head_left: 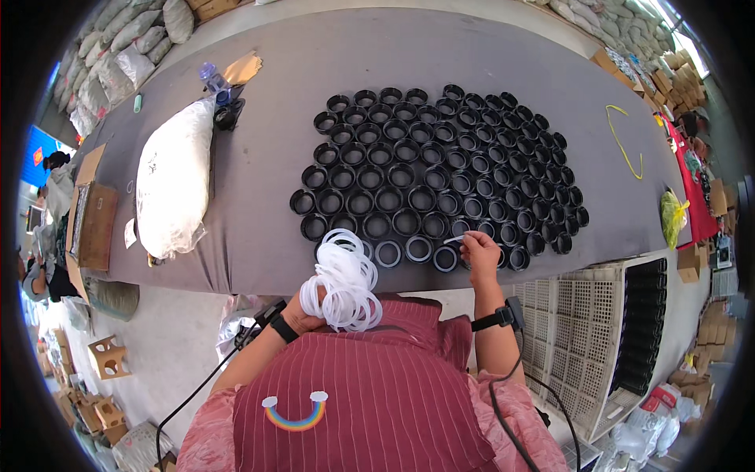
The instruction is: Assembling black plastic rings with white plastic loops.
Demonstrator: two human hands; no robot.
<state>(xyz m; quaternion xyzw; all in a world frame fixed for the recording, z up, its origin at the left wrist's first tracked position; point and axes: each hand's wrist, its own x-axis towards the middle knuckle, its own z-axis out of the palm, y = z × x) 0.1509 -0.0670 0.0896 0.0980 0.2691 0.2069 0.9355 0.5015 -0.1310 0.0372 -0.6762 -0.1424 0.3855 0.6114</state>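
In both hands (pixel 302 315) (pixel 482 256) — translucent white rings (pixel 344 285)

Black rings (pixel 422 210) ran past sixty, packed too tight for an exact tally. White rings (pixel 344 287) in the bunch: over ten, overlap hid the rest. There was one separate white ring (pixel 456 238). Hands were two: left hand (pixel 302 311), right hand (pixel 481 253). Wrist straps (pixel 494 318): two. White sack (pixel 174 177) and yellow cord (pixel 618 144): one each.

On the table (pixel 271 149), a sack (pixel 174 181) lies left of rings (pixel 432 163), a cord (pixel 619 142) right
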